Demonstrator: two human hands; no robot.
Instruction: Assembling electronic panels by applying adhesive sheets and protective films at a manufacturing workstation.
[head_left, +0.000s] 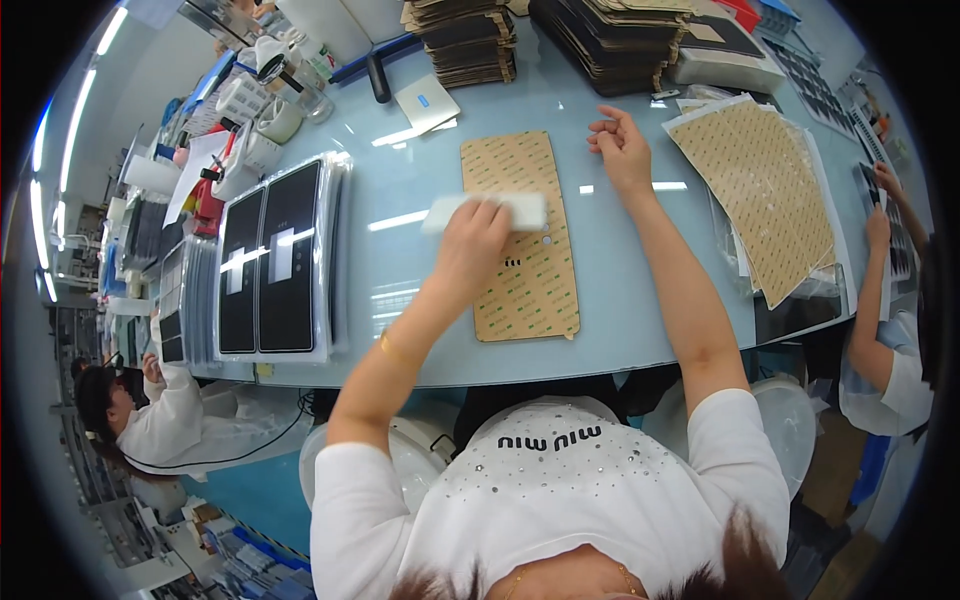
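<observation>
A tan rectangular sheet (525,300) with green printed marks and small cut-outs lies lengthwise in front of me on the glossy table. My left hand (478,235) is closed over a white flat block (528,211), its fingers on top and the block lying across the sheet's upper half. The block's exact kind cannot be made out, and part of it is hidden under the fingers. To the right of the sheet, my right hand (622,152) hovers with loosely bent, parted fingers and nothing in them.
Black panels (290,300) in clear plastic stand stacked at left. Tan sheets (765,190) lie piled at right. Two tall stacks of dark, tan-edged pieces (462,50) (605,50) are at the back, near a white card (428,103) and a black-handled tool (378,78). Co-workers sit at both sides.
</observation>
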